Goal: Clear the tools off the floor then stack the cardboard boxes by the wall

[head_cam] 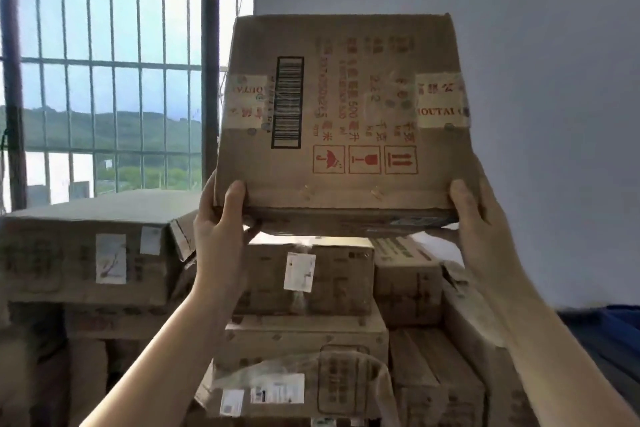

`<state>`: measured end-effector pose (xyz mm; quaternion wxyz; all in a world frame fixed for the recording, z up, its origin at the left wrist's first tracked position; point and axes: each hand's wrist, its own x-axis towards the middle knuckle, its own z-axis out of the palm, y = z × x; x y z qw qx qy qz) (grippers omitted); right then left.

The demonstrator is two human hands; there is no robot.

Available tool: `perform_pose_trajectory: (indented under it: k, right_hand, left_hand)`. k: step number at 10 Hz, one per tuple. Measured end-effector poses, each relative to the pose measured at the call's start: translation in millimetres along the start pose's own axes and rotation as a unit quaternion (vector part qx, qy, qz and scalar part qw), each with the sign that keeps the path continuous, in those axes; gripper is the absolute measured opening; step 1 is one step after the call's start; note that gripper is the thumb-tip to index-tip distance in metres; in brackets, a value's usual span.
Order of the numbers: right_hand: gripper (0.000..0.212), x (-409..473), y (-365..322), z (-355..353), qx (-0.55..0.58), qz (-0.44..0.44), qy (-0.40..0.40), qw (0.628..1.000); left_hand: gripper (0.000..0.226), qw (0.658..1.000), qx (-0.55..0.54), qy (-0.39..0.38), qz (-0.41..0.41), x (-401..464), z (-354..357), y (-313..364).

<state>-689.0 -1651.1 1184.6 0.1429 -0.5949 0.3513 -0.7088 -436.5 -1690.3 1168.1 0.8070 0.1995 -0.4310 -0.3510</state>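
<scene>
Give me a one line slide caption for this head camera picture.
Both hands, left and right, lift a cardboard box above stacked boxes.

Daylight from the barred window (pixel 104 87) at nine o'clock overexposes the sky, leaving the stacked boxes (pixel 304 288) toward six o'clock dim and softly blurred, with wide-angle bending of straight lines near the frame's edges

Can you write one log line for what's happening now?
phase: stacking | left hand, right hand: hold box | above pile
</scene>
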Motion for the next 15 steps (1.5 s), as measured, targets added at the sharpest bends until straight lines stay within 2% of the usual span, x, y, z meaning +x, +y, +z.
perform_pose_trajectory:
  k: [2,3,4,5,6,7,8,9,10,11,13,14,15]
  right_hand:
    - [0.026,74,113,71,0.011,0.001,0.009,1.000]
    - [0.037,101,172,100,-0.011,0.025,-0.002,1.000]
    - [0.053,117,230,116,-0.045,0.066,-0.024,0.997]
    - [0.057,135,280,121,-0.107,0.121,-0.049,0.986]
    - [0.067,163,326,122,-0.192,0.172,-0.104,0.961]
    - [0.070,203,358,126,-0.265,0.189,-0.157,0.932]
    - [0.065,248,382,135,-0.324,0.198,-0.200,0.903]
    - [0.056,292,406,137,-0.372,0.212,-0.243,0.870]
    - [0.054,324,420,129,-0.417,0.193,-0.312,0.832]
    - [0.055,329,423,124,-0.425,0.172,-0.346,0.819]
    - [0.058,313,427,124,-0.391,0.160,-0.334,0.842]
    - [0.059,304,423,123,-0.373,0.165,-0.318,0.856]
    - [0.068,285,413,108,-0.386,0.153,-0.296,0.860]
  left_hand:
    - [0.043,0.997,0.061,-0.048,0.025,125,-23,-101]
    - [0.042,0.985,0.131,-0.110,0.026,177,-51,-157]
    - [0.059,0.957,0.237,-0.167,0.027,213,-78,-212]
    - [0.064,0.920,0.312,-0.237,0.013,243,-90,-254]
    - [0.074,0.883,0.375,-0.281,0.003,275,-88,-288]
    - [0.067,0.862,0.428,-0.268,-0.050,311,-73,-311]
    - [0.051,0.841,0.453,-0.252,-0.157,346,-58,-331]
    - [0.044,0.816,0.476,-0.254,-0.208,380,-48,-352]
    - [0.045,0.787,0.466,-0.303,-0.267,406,-41,-355]
    - [0.042,0.763,0.469,-0.342,-0.284,416,-45,-357]
    - [0.034,0.773,0.458,-0.339,-0.278,403,-51,-361]
    - [0.035,0.795,0.440,-0.321,-0.268,394,-51,-356]
    - [0.042,0.805,0.495,-0.273,-0.178,367,-66,-346]
